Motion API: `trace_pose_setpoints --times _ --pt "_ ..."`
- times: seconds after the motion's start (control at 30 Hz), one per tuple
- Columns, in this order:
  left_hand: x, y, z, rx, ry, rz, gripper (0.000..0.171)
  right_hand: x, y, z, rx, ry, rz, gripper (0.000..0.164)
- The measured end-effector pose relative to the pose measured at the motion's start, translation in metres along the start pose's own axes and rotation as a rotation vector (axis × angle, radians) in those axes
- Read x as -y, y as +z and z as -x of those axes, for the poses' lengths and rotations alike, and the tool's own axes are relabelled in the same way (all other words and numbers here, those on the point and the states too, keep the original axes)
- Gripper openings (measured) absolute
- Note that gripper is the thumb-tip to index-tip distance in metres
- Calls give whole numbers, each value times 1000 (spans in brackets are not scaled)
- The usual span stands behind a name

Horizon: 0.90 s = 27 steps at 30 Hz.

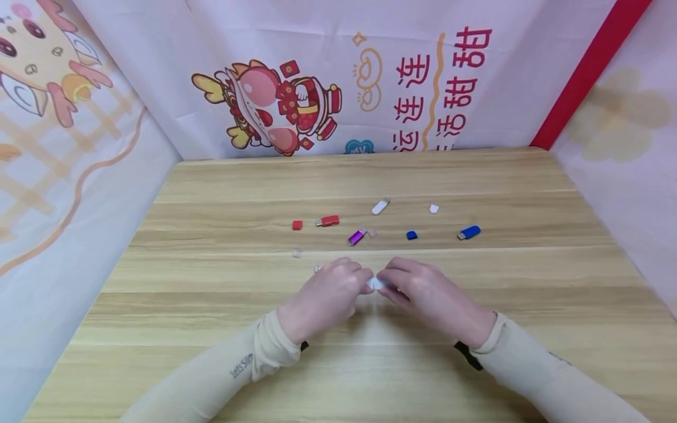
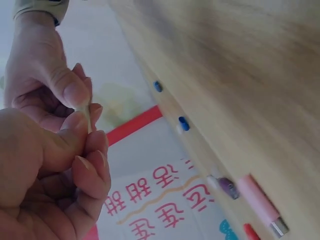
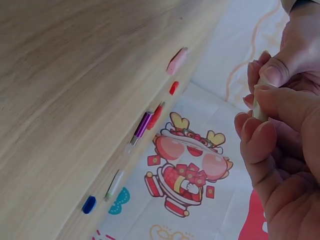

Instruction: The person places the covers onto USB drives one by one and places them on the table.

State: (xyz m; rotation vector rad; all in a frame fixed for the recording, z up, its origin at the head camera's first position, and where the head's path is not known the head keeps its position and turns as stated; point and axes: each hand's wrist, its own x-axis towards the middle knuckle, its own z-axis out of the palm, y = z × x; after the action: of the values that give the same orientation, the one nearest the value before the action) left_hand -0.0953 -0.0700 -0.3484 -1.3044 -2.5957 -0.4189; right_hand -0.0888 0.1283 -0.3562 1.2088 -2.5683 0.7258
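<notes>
My left hand (image 1: 330,291) and right hand (image 1: 423,291) meet low over the middle of the table. Between their fingertips is a small, slim white piece (image 1: 375,284), pinched by thumb and fingers from both sides. The right wrist view shows the white piece (image 3: 259,111) edge-on between the two thumbs. Fingers cover most of it, so I cannot tell its exact kind. Just beyond my left hand lies a pink USB stick (image 2: 259,200), mostly hidden by that hand in the head view, where its metal plug (image 1: 318,268) pokes out.
Farther back on the wooden table (image 1: 211,352) lie a red USB stick (image 1: 329,221) and red cap (image 1: 297,225), purple stick (image 1: 357,237), white stick (image 1: 379,207), white cap (image 1: 433,208), blue cap (image 1: 411,235), blue stick (image 1: 469,232) and clear caps (image 1: 297,253). Printed cloth walls surround it.
</notes>
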Motion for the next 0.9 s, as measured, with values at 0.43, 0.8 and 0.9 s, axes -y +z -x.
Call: trace_pose_setpoints --times 0.43,0.8,0.9 --pt "12 12 -23 72 -61 101 14 -20 -4 1 10 118 37 17" --pt "17 32 -47 219 -132 105 10 -43 -1 4 111 173 18 14" --pt "22 37 -57 249 -143 102 9 -51 0 3 140 204 15 13"
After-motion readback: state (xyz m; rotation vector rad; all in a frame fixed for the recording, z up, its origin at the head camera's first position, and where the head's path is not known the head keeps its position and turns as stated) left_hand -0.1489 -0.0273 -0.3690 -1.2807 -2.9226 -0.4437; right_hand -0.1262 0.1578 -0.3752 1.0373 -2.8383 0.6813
